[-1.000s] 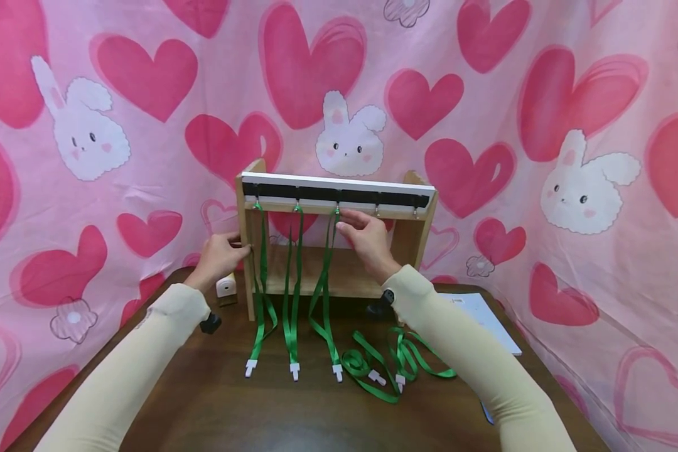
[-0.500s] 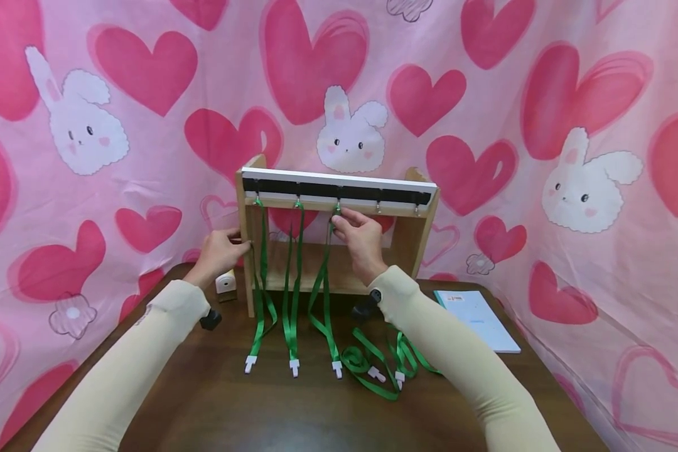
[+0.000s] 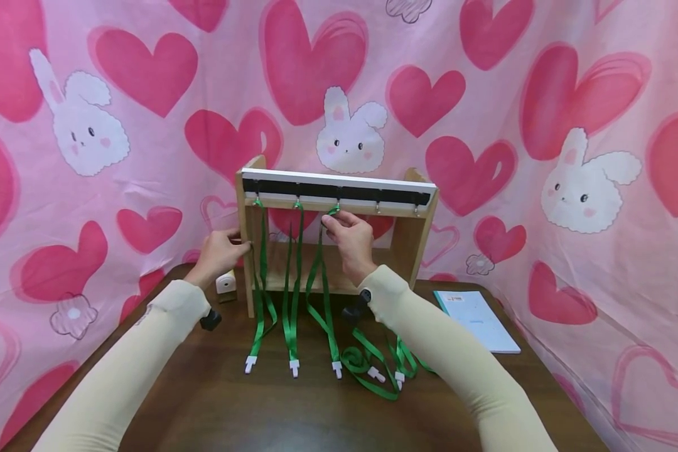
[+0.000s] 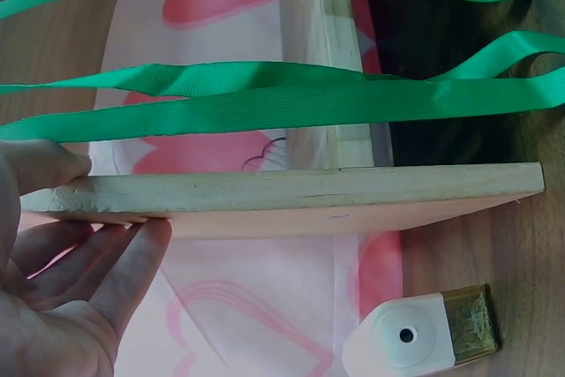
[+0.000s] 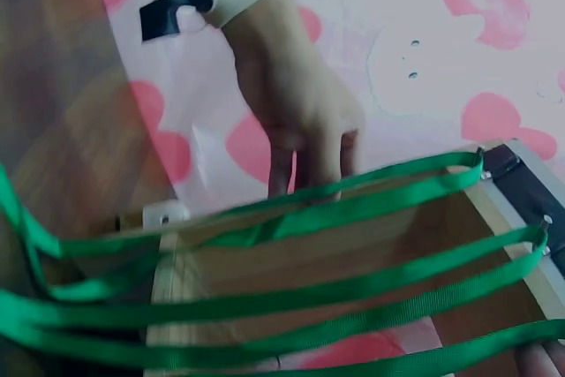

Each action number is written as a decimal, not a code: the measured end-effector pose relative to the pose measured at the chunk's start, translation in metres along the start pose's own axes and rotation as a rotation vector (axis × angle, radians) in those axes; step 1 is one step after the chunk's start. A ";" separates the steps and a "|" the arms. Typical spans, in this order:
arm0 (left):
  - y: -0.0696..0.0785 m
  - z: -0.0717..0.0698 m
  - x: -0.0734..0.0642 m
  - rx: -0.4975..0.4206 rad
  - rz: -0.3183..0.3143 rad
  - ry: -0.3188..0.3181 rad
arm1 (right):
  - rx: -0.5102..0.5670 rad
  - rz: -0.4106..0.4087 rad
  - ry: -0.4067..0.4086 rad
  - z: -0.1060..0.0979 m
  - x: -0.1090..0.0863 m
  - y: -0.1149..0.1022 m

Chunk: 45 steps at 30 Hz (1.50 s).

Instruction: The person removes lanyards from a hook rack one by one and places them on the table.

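Between right-hand fingers [image 3: 348, 218], flat green ribbon [image 3: 326, 301]

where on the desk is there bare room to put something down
Widest bare patch: the front of the desk, between left sleeve and right sleeve, in front of the white clips. A smaller one lies between the left sleeve and the leftmost hanging lanyard. It's crowded beside the right sleeve, where loose lanyards lie.
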<state>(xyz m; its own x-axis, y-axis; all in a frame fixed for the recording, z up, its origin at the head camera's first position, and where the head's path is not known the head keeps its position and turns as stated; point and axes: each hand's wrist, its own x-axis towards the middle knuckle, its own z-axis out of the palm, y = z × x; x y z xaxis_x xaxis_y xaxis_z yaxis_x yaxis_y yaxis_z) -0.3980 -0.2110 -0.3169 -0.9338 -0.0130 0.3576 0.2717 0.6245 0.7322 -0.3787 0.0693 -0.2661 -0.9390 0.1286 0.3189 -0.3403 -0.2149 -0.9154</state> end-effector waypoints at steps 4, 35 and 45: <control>-0.001 0.001 -0.001 -0.013 0.000 -0.004 | 0.026 0.003 0.021 0.007 0.001 0.002; -0.002 0.002 0.000 0.019 0.026 0.022 | -0.063 0.091 -0.070 -0.015 0.007 -0.009; -0.001 0.003 -0.002 0.008 0.019 0.010 | -0.133 0.073 -0.174 -0.023 -0.004 -0.012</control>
<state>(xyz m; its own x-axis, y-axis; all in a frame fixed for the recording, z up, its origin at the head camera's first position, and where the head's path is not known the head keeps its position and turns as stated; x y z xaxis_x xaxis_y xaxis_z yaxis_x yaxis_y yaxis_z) -0.3977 -0.2098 -0.3201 -0.9262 -0.0089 0.3769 0.2872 0.6308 0.7208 -0.3698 0.0938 -0.2617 -0.9592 -0.0545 0.2774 -0.2722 -0.0869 -0.9583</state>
